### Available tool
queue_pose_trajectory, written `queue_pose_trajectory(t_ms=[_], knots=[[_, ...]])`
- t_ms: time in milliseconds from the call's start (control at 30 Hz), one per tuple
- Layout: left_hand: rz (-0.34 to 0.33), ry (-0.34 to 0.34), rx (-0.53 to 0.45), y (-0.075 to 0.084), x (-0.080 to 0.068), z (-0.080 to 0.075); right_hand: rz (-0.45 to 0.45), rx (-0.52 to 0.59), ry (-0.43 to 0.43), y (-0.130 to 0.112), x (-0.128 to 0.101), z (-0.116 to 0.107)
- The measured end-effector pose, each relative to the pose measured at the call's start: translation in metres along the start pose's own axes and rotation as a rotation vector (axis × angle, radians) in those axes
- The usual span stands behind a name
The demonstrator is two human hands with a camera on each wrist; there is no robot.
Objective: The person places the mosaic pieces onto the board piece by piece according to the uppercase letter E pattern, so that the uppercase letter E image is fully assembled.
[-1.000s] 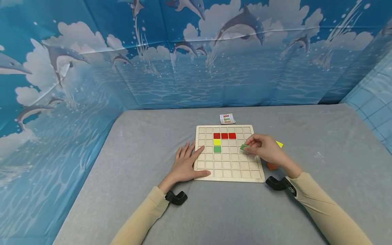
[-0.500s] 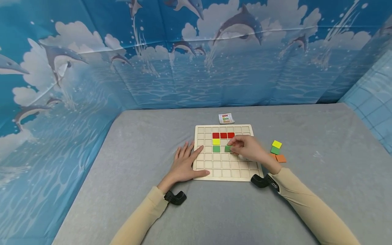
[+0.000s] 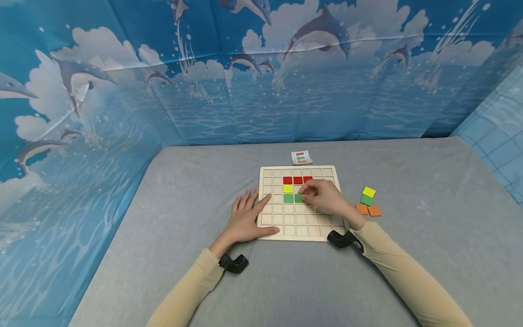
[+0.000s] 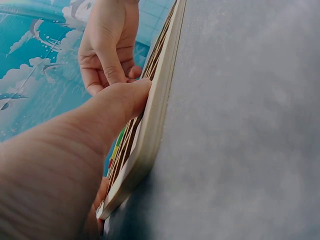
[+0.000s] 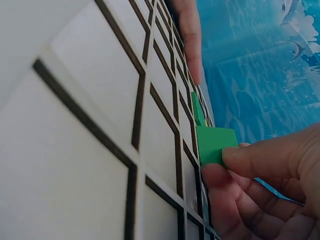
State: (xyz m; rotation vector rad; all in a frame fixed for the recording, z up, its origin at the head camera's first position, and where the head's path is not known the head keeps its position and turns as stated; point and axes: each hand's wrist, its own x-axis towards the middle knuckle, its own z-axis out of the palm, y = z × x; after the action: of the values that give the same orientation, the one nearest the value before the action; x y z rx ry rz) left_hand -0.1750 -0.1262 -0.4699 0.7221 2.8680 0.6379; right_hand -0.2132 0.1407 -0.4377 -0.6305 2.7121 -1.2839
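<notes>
**A:** Setting?

**B:** Grey cloth-covered table (image 3: 171, 254), backed by blue sheeting printed with dolphins and clouds (image 3: 122, 81).

**A:** Item one?

**B:** Square pale wooden grid board (image 3: 304, 231), centre of table. Filled cells: a row of red square tiles (image 3: 293, 180) toward 12 o'clock, one yellow square tile (image 3: 288, 188) below the leftmost red, one green square tile (image 3: 288, 198) below that.

**A:** Item two?

**B:** Second green square tile (image 5: 214, 144), pinched between thumb and fingertips of the right hand (image 3: 325, 198). It sits at the cell just at 3 o'clock of the placed green tile, edge lowered toward the board.

**A:** Left hand?

**B:** Left hand (image 3: 246, 219) lies flat, fingers straight, at the board's 9 o'clock edge; thumb presses along the near edge. Grips nothing.

**A:** Loose stock?

**B:** At 3 o'clock of the board, apart from it: a yellow tile stacked on a green one (image 3: 368, 195), two orange square tiles (image 3: 368, 210) beside them.

**A:** Other?

**B:** Small printed pattern card (image 3: 302, 157), just beyond the board at 12 o'clock.
</notes>
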Motion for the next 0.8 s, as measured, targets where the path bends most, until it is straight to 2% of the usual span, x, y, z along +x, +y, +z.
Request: queue_pose_trajectory(t_ms=[267, 533, 800], knots=[[-0.002, -0.007, -0.007, 0.0011, -0.0009, -0.0017, 0.007, -0.070, 0.016, 0.0024, -0.0006, 0.0018], [0.002, 0.004, 0.008, 0.0002, -0.0010, -0.0007, -0.047, -0.121, 0.026, 0.0032, -0.0029, 0.0003], [-0.005, -0.005, -0.001, 0.0003, -0.0004, -0.0010, -0.048, -0.131, 0.011, 0.0035, -0.0049, 0.0004]])
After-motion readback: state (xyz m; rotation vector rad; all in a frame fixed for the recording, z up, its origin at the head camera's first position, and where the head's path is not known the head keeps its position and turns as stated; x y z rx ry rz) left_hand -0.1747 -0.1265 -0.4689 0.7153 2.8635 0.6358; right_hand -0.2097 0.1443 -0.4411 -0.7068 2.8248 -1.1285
